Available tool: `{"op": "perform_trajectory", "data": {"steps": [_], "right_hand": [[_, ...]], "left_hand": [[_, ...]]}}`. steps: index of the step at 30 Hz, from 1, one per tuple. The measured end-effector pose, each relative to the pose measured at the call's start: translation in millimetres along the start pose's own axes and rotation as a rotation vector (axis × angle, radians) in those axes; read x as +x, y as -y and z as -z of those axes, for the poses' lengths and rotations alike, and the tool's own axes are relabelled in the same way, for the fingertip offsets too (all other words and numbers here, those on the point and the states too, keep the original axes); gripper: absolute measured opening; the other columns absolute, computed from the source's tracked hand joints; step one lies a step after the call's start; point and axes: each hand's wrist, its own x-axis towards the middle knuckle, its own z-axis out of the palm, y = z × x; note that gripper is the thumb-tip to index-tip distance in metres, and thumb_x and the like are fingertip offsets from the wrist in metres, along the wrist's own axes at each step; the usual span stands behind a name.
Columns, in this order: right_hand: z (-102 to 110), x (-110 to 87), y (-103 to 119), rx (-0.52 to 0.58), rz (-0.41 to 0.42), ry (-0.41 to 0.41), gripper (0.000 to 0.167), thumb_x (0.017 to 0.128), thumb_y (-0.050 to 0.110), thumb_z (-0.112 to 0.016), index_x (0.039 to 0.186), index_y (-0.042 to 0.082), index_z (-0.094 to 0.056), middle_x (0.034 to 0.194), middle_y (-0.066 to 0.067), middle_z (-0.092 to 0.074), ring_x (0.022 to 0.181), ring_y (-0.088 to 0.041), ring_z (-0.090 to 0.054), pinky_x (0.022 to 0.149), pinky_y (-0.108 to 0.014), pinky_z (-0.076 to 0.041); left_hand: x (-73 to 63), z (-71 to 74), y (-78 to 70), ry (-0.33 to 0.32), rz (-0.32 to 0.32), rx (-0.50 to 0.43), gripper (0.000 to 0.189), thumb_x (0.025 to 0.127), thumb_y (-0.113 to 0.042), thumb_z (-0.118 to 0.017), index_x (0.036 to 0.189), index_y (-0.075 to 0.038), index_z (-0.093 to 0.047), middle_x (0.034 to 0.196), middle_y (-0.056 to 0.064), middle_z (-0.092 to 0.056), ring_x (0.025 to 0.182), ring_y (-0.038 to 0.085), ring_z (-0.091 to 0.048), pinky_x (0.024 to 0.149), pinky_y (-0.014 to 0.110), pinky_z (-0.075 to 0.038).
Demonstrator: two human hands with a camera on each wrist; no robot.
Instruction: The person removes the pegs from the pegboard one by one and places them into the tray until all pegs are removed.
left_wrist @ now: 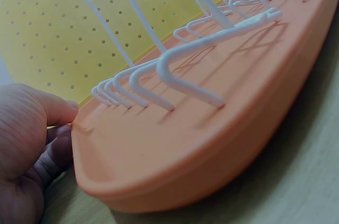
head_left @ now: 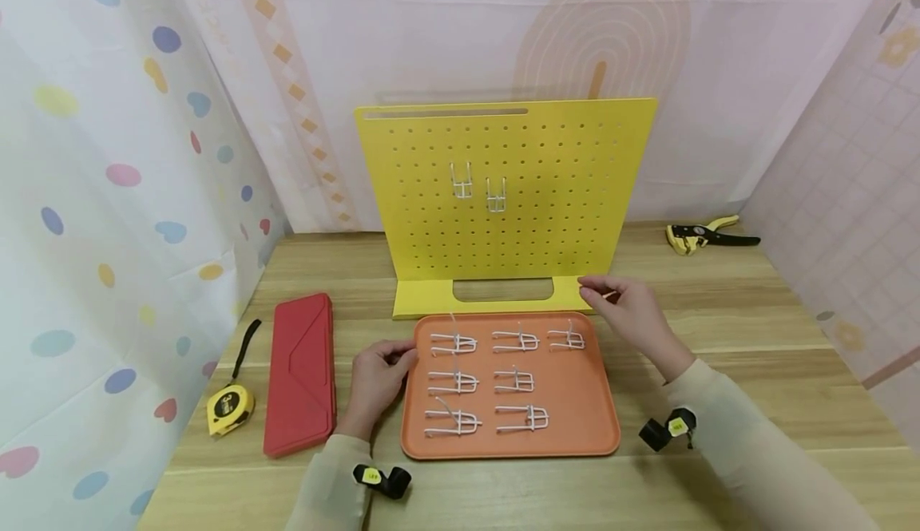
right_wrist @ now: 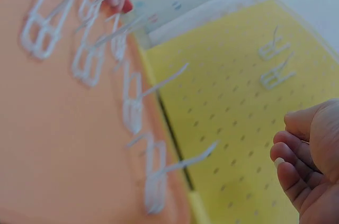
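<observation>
My left hand (head_left: 378, 377) is at the left edge of an orange tray (head_left: 575, 403), gripping its rim with thumb and bent fingers. Several white wire pegboard hooks (head_left: 522, 418) lie on the tray in rows. Behind it stands a yellow pegboard (head_left: 568, 196), with two hooks (head_left: 497, 196) hanging on it near the upper middle. Beside the right end of the pegboard's base is my right hand (head_left: 632, 315), its fingers loosely bent. The right wrist view shows nothing held in this hand (right_wrist: 318, 155).
At the left lie a red case (head_left: 300, 371) and a yellow tape measure (head_left: 230, 409) with a black strap. Black and yellow pliers (head_left: 707, 235) lie at the back right of the wooden table (head_left: 755, 339). Patterned curtains (head_left: 460, 28) hang behind and at both sides.
</observation>
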Motion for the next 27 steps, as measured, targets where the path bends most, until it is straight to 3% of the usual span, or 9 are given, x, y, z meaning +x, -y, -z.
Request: {"op": "perform_trajectory", "data": {"steps": [11, 20, 27], "right_hand": [[-16, 47.9, 54, 0.057, 0.041, 0.039, 0.025, 0.091, 0.025, -0.067, 0.111, 0.010, -0.072, 0.099, -0.003, -0.071, 0.082, -0.016, -0.064, 0.070, -0.029, -0.051], [-37, 100.1, 75, 0.123, 0.059, -0.062, 0.025, 0.089, 0.021, -0.071, 0.108, 0.006, -0.072, 0.097, -0.003, -0.071, 0.083, -0.014, -0.063, 0.073, -0.031, -0.052], [-48, 122.8, 83, 0.226, 0.019, -0.104, 0.023, 0.087, 0.021, -0.073, 0.106, 0.008, -0.073, 0.094, -0.002, -0.070, 0.082, -0.012, -0.062, 0.071, -0.027, -0.051]], "left_hand": [[-0.5, 1.1, -0.8, -0.001, -0.015, 0.009, 0.013, 0.087, -0.014, -0.072, 0.098, -0.009, -0.077, 0.089, 0.004, -0.071, 0.075, 0.014, -0.060, 0.064, 0.024, -0.048], [0.1, 1.3, 0.1, -0.001, -0.013, 0.006, 0.013, 0.087, -0.014, -0.072, 0.098, -0.009, -0.077, 0.089, 0.004, -0.071, 0.075, 0.014, -0.060, 0.064, 0.023, -0.048], [-0.5, 0.9, 0.0, -0.001, -0.017, 0.001, 0.013, 0.087, -0.014, -0.072, 0.098, -0.009, -0.077, 0.088, 0.004, -0.071, 0.074, 0.014, -0.061, 0.063, 0.023, -0.048]]}}
